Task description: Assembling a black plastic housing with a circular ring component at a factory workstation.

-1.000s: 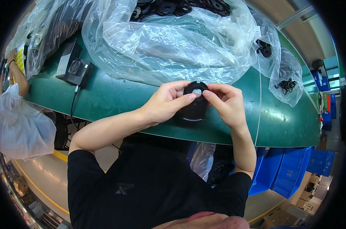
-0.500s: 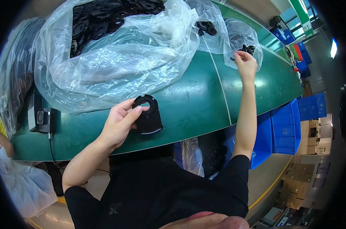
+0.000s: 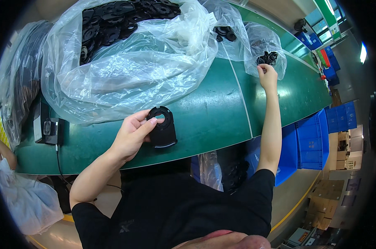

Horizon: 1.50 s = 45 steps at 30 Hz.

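My left hand (image 3: pixel 135 133) grips a flat black plastic part (image 3: pixel 163 135) by its ring-shaped end. The part has a round hole at the top and a squared lower half, and it hangs over the green table (image 3: pixel 208 108). Off to the right, my right hand (image 3: pixel 267 76) is closed in a pinch at the mouth of a small clear bag (image 3: pixel 281 66). Small black pieces (image 3: pixel 267 58) lie in that bag, just beyond my fingertips. Whatever is between those fingertips, if anything, is too small to make out.
A large clear bag (image 3: pixel 125 89) holds many black parts (image 3: pixel 109 27); a smaller one beside it contains round black pieces (image 3: pixel 225 33). At the left stands a black device (image 3: pixel 49 128) with a cable. Blue crates (image 3: pixel 310 143) are below the table's right edge. Another person's arm (image 3: pixel 4 151) shows far left.
My right hand has drawn back slightly from the black pieces in the small bag, its fingers still pinched. The left hand keeps the black part in nearly the same place.
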### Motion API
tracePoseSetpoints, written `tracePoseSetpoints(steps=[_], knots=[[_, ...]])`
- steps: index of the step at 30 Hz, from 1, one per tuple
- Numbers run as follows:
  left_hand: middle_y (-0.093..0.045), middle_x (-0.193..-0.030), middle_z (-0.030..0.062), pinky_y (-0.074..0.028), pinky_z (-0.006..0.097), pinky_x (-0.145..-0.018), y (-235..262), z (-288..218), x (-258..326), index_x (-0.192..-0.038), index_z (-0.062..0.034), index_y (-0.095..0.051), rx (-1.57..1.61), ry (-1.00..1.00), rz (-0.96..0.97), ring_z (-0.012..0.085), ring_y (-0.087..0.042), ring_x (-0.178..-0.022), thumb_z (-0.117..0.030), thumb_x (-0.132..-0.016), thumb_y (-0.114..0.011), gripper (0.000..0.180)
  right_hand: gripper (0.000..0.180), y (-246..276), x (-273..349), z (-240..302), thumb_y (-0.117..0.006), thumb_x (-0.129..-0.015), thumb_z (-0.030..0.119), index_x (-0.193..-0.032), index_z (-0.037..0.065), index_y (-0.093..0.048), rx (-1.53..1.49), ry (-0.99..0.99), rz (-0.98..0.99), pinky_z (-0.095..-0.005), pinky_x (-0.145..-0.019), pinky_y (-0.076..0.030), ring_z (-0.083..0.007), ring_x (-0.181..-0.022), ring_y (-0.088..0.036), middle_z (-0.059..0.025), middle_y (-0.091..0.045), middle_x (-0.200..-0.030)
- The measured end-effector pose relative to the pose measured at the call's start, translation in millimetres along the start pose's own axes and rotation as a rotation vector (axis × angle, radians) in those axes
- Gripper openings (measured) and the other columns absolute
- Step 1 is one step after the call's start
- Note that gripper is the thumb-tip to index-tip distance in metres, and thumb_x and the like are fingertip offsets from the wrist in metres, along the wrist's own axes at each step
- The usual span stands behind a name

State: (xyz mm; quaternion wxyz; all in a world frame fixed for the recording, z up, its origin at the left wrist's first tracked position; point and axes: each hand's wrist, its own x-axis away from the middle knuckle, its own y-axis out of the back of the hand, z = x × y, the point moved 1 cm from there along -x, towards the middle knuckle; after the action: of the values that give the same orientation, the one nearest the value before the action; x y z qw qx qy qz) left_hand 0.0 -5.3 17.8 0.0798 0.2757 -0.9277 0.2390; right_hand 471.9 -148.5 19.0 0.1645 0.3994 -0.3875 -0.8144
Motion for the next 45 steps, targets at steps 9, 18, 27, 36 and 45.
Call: tracePoseSetpoints(steps=[9,18,27,36,45], knots=[[-0.064,-0.102,0.0034,-0.044,0.016,-0.058,-0.7,1.4,1.5,-0.122,-0.0012,-0.05,0.01,0.037,-0.022,0.0029,-0.058,-0.077,-0.018,-0.093,-0.053,0.034,0.013,38.0,109.6,141.1,-0.067,-0.08,0.009,-0.084,-0.003,-0.066,-0.65,-0.146,0.36,-0.0235,-0.056,-0.043,-0.007,-0.061,-0.053,-0.0031,-0.062,-0.069],[-0.063,-0.105,0.0041,-0.049,0.019,-0.066,-0.9,6.4,-2.2,-0.121,-0.0019,-0.05,0.058,0.021,0.014,0.0065,-0.06,-0.085,-0.021,-0.093,-0.052,0.034,0.014,5.8,172.7,224.3,-0.073,-0.071,0.011,-0.073,0.0,-0.065,-0.365,0.338,0.427,-0.0327,-0.052,-0.045,-0.0252,-0.058,-0.058,-0.0107,-0.058,-0.066],[-0.059,-0.112,0.0101,-0.051,0.034,-0.084,0.9,2.6,0.5,-0.123,0.0,-0.046,0.142,0.045,0.052,0.0183,-0.062,-0.097,-0.018,-0.094,-0.044,0.034,0.048,18.0,151.8,220.6,-0.077,-0.064,0.009,-0.108,-0.001,-0.06,-0.412,0.474,0.659,-0.0359,-0.084,-0.046,-0.0303,-0.098,-0.057,-0.016,-0.06,-0.108],[-0.06,-0.112,0.0051,-0.052,0.028,-0.08,-1.7,2.2,-0.5,-0.126,-0.0019,-0.047,0.152,0.033,0.055,0.0114,-0.06,-0.095,-0.017,-0.096,-0.044,0.034,0.053,7.0,159.9,230.1,-0.078,-0.063,0.014,-0.108,-0.005,-0.058,-0.32,0.473,0.489,-0.0372,-0.081,-0.047,-0.0327,-0.091,-0.057,-0.0163,-0.061,-0.101],[-0.059,-0.112,0.006,-0.051,0.029,-0.082,0.8,7.2,-0.5,-0.126,-0.001,-0.047,0.183,0.054,0.077,0.0123,-0.06,-0.096,-0.016,-0.096,-0.042,0.034,0.054,8.8,161.9,239.3,-0.078,-0.065,0.005,-0.114,-0.005,-0.057,-1.036,-0.09,0.54,-0.0298,-0.079,-0.05,-0.0162,-0.092,-0.059,-0.014,-0.063,-0.102]])
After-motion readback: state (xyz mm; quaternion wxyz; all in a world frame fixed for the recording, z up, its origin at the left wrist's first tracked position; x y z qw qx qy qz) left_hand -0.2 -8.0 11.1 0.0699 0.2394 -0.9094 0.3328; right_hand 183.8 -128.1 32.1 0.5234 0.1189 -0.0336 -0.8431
